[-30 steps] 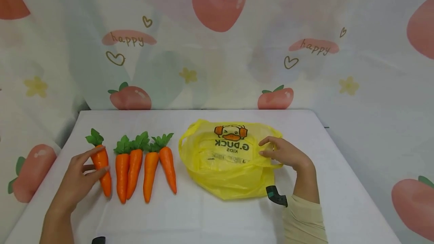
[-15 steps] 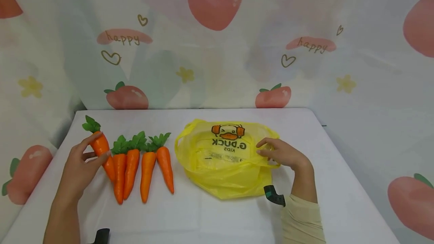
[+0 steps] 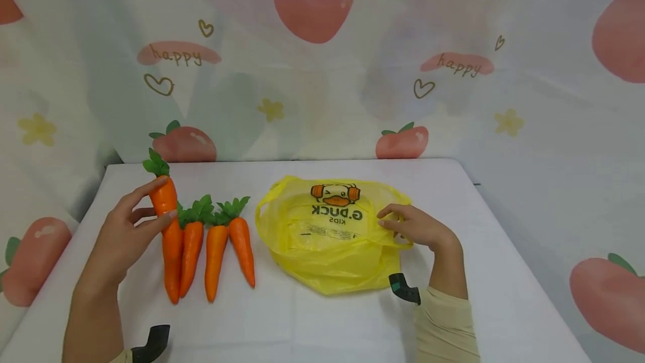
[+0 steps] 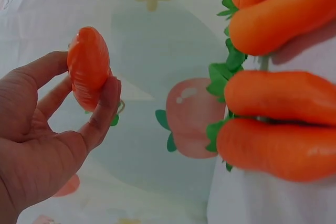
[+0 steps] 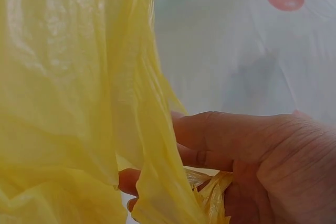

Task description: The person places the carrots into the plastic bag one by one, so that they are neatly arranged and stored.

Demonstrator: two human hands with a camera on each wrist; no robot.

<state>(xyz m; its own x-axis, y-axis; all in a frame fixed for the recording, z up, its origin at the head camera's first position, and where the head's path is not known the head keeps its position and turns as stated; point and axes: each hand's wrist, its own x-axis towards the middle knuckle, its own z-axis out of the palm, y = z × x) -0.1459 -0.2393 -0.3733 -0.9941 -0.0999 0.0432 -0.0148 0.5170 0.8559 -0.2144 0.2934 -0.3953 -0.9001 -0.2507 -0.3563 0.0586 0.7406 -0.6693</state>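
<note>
My left hand pinches an orange carrot with green leaves between thumb and fingers. It is raised above the table with its leaves toward the back, overlapping the leftmost lying carrot in the head view. The left wrist view shows the held carrot nearly end-on. Several other carrots lie side by side, leaves pointing away, among them the rightmost carrot. A yellow plastic bag with a duck print sits mid-table, its mouth partly spread. My right hand grips its right edge; gathered plastic runs through the fingers.
A white cloth covers the table. Behind it hangs a curtain printed with fruit, hearts and flowers, which also lines both sides. Small black devices, such as the wrist camera, sit on both forearms.
My left hand has lifted the carrot from the left end of the row and moved it up and rightward over the neighbouring carrot. My right hand stays on the bag; the head view shifts slightly.
</note>
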